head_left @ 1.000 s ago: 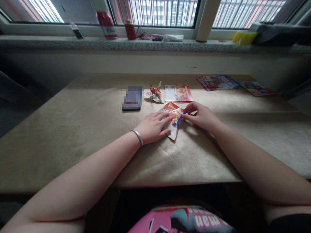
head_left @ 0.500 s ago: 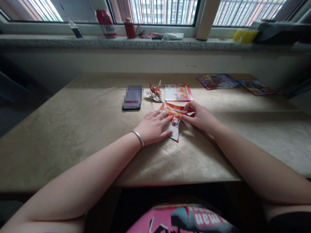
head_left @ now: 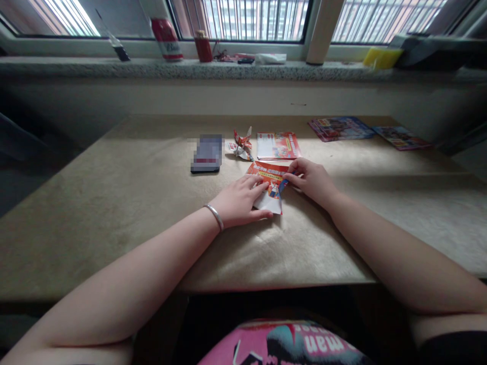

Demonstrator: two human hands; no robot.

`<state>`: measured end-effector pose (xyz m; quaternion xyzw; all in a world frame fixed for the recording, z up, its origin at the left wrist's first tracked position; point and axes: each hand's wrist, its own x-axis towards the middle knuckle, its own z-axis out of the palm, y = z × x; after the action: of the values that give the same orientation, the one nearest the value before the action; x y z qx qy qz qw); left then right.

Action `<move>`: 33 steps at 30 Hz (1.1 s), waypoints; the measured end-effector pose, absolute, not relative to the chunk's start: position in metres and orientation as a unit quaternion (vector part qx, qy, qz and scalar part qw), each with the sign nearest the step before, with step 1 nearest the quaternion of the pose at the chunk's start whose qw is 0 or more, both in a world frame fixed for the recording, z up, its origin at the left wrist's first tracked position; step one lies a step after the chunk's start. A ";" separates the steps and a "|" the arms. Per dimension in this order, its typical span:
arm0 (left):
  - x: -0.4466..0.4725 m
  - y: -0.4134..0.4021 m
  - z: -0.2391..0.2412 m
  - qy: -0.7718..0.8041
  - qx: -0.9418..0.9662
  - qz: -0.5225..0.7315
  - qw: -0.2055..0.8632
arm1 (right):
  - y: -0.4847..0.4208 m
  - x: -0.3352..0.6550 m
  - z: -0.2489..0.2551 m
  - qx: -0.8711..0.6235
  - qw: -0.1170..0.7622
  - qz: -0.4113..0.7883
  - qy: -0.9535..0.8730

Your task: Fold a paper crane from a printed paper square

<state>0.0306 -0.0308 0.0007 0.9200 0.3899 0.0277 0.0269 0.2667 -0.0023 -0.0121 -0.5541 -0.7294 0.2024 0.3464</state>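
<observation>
A red and white printed sheet of paper [head_left: 271, 175], partly folded, lies on the table in front of me. My left hand [head_left: 243, 198] rests flat on its left part with the fingers spread, covering some of the print. At the sheet's right edge, my right hand [head_left: 309, 176] pinches the paper between thumb and fingers, and a blue patch of it shows at the fingertips. Just beyond the sheet stands a folded paper crane [head_left: 242, 144] in the same red and white print. Beside the crane lies a stack of printed sheets [head_left: 279, 145].
A phone [head_left: 207, 153] with a blurred screen lies left of the crane. Colourful booklets [head_left: 342, 128] are at the far right of the table [head_left: 125, 203]. On the windowsill [head_left: 228, 72] stand a red can [head_left: 166, 39], a red bottle [head_left: 203, 46] and a yellow object [head_left: 381, 58].
The right edge of the sheet has been drawn inward by my right hand, and a blue part now shows there. My left hand stays on the paper with its thumb slightly lower.
</observation>
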 end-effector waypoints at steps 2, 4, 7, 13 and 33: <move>0.030 -0.031 0.001 0.385 0.923 0.022 0.020 | -0.004 0.266 -0.011 -0.553 0.351 0.204 -0.727; 0.030 -0.031 0.001 0.375 0.927 0.022 0.012 | -0.006 0.266 -0.009 -0.548 0.355 0.200 -0.731; 0.029 -0.031 0.001 0.364 0.931 0.026 0.004 | -0.009 0.266 -0.006 -0.535 0.361 0.200 -0.737; 0.027 -0.030 -0.001 0.362 0.932 0.028 0.001 | -0.018 0.266 0.003 -0.481 0.337 0.192 -0.786; 0.032 -0.032 0.000 0.373 0.926 0.051 0.000 | -0.004 0.259 -0.016 -0.534 0.438 0.322 -0.648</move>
<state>0.0324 -0.0323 -0.0002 0.9263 0.3734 0.0507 0.0004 0.2593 -0.0044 -0.0160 -0.5344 -0.6477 0.3216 0.4375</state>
